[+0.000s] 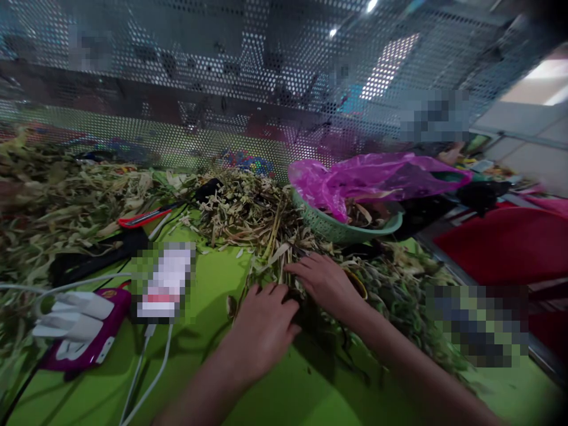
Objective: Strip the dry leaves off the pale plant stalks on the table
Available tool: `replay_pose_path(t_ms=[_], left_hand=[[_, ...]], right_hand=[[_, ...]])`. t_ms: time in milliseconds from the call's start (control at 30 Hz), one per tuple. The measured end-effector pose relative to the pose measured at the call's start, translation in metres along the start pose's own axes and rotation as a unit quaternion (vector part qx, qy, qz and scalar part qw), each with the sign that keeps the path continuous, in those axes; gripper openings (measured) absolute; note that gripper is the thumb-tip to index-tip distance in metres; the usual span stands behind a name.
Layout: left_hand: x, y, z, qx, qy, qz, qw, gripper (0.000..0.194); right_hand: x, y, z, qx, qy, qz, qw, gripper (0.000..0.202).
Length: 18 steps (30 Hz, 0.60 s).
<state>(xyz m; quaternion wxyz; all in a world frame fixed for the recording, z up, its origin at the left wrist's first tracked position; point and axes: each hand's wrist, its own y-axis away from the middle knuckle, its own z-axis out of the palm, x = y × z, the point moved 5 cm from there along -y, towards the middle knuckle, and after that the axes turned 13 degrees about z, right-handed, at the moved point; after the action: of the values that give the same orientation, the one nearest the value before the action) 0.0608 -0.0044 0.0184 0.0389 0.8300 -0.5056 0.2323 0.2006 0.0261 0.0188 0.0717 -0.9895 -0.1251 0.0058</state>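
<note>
Dried stalks and leaves (248,207) lie in a heap across the green table (217,278). My left hand (266,322) rests at the near edge of the heap, its fingers curled over some stalks; what lies under the fingertips is hidden. To its right and slightly farther off, my right hand (323,281) reaches over the stalks with its fingers stretched out, palm down. Greener leaves (408,302) lie to the right of it. Beyond my right hand stands a pale green basket (337,228) with a pink plastic bag (381,177) over its top.
A blurred-out phone (164,278) and a purple power strip (93,331) with white plugs and cables lie at the left. Behind them is an orange-red cutter (144,218). A perforated metal panel (199,71) rises behind. Red chair (506,242) at right.
</note>
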Motion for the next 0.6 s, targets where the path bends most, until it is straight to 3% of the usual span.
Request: replay_pose_path(t_ms=[167,267,333,400,467,500,533,600], left_hand=[[0.0,-0.001,-0.002,-0.007,0.006,-0.006,1.0,0.02],[0.001,-0.001,-0.001,-0.021,0.005,-0.001,1.0,0.019],[0.002,-0.001,-0.001,-0.028,0.003,0.0,1.0,0.019],[0.002,-0.001,-0.001,-0.03,0.007,-0.004,1.0,0.019],[0.001,-0.001,-0.003,-0.016,0.029,-0.014,0.999,0.019],[0.0,-0.001,-0.006,0.001,0.05,-0.025,0.998,0.019],[-0.002,-0.002,-0.009,0.029,0.074,-0.044,0.996,0.02],[-0.006,-0.001,-0.018,0.109,0.12,-0.089,0.983,0.022]], right_hand=[[0.001,-0.006,0.002,0.014,0.029,0.032,0.999,0.016],[0.016,-0.006,-0.012,0.078,-0.082,0.074,0.991,0.016],[0.033,-0.003,-0.027,0.145,-0.226,0.126,0.955,0.011],[0.052,0.004,-0.039,0.199,-0.38,0.195,0.882,0.008],[0.063,0.011,-0.046,0.213,-0.499,0.24,0.805,0.012],[0.063,0.014,-0.049,0.198,-0.539,0.246,0.781,0.014],[0.06,0.016,-0.051,0.174,-0.564,0.242,0.77,0.014],[0.044,0.019,-0.056,0.108,-0.566,0.22,0.787,0.013]])
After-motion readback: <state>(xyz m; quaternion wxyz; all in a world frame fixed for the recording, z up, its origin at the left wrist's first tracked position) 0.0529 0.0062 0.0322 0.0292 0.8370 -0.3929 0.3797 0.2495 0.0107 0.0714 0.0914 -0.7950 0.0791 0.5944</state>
